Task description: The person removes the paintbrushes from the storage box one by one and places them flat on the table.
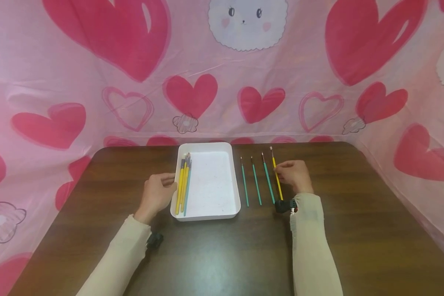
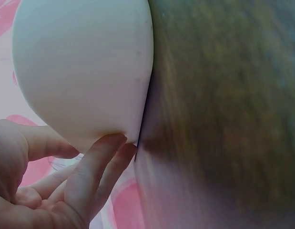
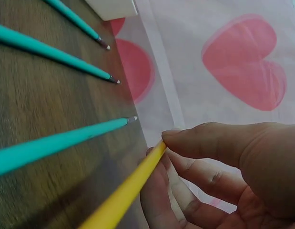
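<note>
Left hand (image 1: 155, 193) is gripping white tray (image 1: 212, 181) at its nine o'clock; right hand (image 1: 296, 176) is pinching yellow paintbrush (image 1: 279, 187) toward tray's three o'clock.

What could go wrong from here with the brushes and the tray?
The right hand pinches a yellow brush close beside a green brush, so it might nudge that one aside. The left hand holds the white tray by its side; a sudden pull could perhaps make the brushes inside roll.
</note>
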Demonstrator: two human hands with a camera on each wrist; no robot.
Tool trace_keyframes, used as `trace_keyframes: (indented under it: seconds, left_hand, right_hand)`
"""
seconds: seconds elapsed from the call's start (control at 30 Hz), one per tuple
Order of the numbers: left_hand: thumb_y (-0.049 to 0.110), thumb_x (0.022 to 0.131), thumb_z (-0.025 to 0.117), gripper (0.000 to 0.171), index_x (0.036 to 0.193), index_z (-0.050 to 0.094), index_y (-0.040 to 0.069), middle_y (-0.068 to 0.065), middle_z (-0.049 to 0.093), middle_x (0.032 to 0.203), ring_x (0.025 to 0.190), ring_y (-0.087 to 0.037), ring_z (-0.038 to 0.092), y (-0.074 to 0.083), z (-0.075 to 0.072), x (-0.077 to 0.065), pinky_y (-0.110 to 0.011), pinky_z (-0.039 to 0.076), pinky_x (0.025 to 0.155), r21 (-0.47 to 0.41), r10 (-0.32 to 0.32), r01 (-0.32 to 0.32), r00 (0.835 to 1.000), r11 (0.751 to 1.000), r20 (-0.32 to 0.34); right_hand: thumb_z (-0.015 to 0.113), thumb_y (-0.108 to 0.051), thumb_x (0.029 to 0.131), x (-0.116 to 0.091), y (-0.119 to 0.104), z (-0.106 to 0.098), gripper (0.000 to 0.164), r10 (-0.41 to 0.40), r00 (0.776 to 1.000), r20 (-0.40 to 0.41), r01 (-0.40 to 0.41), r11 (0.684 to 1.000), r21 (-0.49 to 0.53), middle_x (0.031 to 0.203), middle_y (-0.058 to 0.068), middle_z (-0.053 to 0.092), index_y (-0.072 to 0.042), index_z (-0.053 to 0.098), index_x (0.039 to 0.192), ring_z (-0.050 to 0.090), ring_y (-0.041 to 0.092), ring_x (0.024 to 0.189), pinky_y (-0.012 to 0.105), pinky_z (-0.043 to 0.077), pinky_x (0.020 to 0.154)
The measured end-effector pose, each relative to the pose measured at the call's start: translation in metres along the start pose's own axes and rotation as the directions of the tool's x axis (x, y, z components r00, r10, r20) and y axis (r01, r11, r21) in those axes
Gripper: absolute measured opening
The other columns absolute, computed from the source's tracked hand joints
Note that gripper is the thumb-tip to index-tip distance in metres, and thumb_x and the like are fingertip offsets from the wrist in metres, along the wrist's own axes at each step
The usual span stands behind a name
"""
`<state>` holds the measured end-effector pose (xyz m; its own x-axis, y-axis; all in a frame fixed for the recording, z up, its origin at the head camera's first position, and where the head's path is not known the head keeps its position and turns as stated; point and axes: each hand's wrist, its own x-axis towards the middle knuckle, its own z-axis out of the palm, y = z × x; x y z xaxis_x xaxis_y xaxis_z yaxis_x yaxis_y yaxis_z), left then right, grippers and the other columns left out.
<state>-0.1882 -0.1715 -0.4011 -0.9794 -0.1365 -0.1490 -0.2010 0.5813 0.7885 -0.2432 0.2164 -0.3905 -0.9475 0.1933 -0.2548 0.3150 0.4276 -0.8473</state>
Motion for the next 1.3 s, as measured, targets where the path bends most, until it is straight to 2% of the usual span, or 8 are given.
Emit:
trace_keyframes:
  seconds: [0.27, 0.43, 0.53, 0.77, 0.87, 1.13, 1.3]
  left_hand:
    - [0.023, 0.099, 0.064, 0.046, 0.143, 0.059, 0.009, -0.015, 0.066, 0.139, 0.121, -0.034, 0.068, 0.0, 0.0, 0.0, -0.048, 0.057, 0.099, 0.002, 0.014, -0.014, 1.0, 1.0, -0.015]
    - [0.023, 0.099, 0.064, 0.046, 0.143, 0.059, 0.009, -0.015, 0.065, 0.139, 0.122, -0.034, 0.067, 0.0, 0.0, 0.0, -0.049, 0.057, 0.1, -0.001, 0.011, -0.011, 1.0, 1.0, -0.013]
    - [0.023, 0.099, 0.064, 0.046, 0.143, 0.059, 0.009, -0.014, 0.065, 0.14, 0.122, -0.034, 0.067, 0.0, 0.0, -0.001, -0.049, 0.057, 0.099, -0.005, 0.007, -0.007, 1.0, 1.0, -0.01]
    - [0.024, 0.099, 0.064, 0.046, 0.143, 0.059, 0.009, -0.015, 0.064, 0.14, 0.122, -0.034, 0.067, 0.001, 0.0, -0.001, -0.049, 0.057, 0.1, -0.003, 0.007, -0.007, 1.0, 1.0, -0.007]
    - [0.025, 0.099, 0.063, 0.047, 0.143, 0.059, 0.009, -0.015, 0.064, 0.14, 0.122, -0.034, 0.067, 0.001, 0.001, 0.0, -0.049, 0.056, 0.1, -0.002, 0.012, -0.012, 1.0, 1.0, -0.001]
    - [0.024, 0.099, 0.064, 0.047, 0.143, 0.059, 0.009, -0.015, 0.064, 0.14, 0.122, -0.033, 0.067, 0.001, 0.001, 0.0, -0.05, 0.056, 0.101, -0.005, -0.006, 0.006, 1.0, 1.0, -0.009]
    - [0.024, 0.099, 0.065, 0.047, 0.142, 0.059, 0.008, -0.015, 0.065, 0.138, 0.121, -0.034, 0.067, 0.001, 0.002, 0.0, -0.049, 0.056, 0.1, -0.006, 0.0, 0.0, 1.0, 1.0, -0.004]
  right_hand:
    - [0.065, -0.015, 0.098, 0.004, 0.003, -0.003, 0.032, 0.001, 1.0, -0.019, -0.002, 0.999, -0.035, 0.118, 0.023, 0.07, 0.005, 0.069, 0.122, 0.071, 0.019, 0.086, 0.04, 0.06, 0.092]
    - [0.066, -0.018, 0.098, 0.006, 0.005, -0.004, 0.031, 0.003, 0.999, -0.041, -0.007, 0.995, -0.097, 0.116, 0.022, 0.071, 0.004, 0.07, 0.12, 0.071, 0.018, 0.084, 0.039, 0.062, 0.089]
    - [0.067, -0.021, 0.097, 0.008, 0.008, -0.004, 0.031, -0.004, 0.999, -0.053, -0.004, 0.989, -0.15, 0.114, 0.02, 0.073, 0.002, 0.072, 0.117, 0.07, 0.015, 0.081, 0.035, 0.062, 0.083]
    - [0.071, -0.02, 0.092, 0.012, 0.014, 0.0, 0.028, -0.045, 0.994, -0.102, 0.023, 0.978, -0.206, 0.083, 0.01, 0.076, 0.003, 0.076, 0.107, 0.066, 0.009, 0.066, 0.023, 0.056, 0.065]
    - [0.072, -0.021, 0.091, 0.013, 0.017, 0.001, 0.027, -0.061, 0.989, -0.132, 0.029, 0.972, -0.232, 0.076, 0.006, 0.075, 0.002, 0.077, 0.105, 0.064, 0.007, 0.062, 0.02, 0.051, 0.06]
    - [0.075, -0.023, 0.088, 0.015, 0.019, 0.002, 0.026, -0.097, 0.981, -0.165, 0.048, 0.959, -0.28, 0.068, 0.0, 0.074, -0.001, 0.079, 0.102, 0.065, 0.011, 0.066, 0.025, 0.046, 0.067]
    - [0.076, -0.022, 0.089, 0.016, 0.019, 0.004, 0.025, -0.084, 0.984, -0.16, 0.039, 0.963, -0.265, 0.073, 0.003, 0.075, -0.001, 0.079, 0.102, 0.066, 0.012, 0.067, 0.025, 0.049, 0.066]
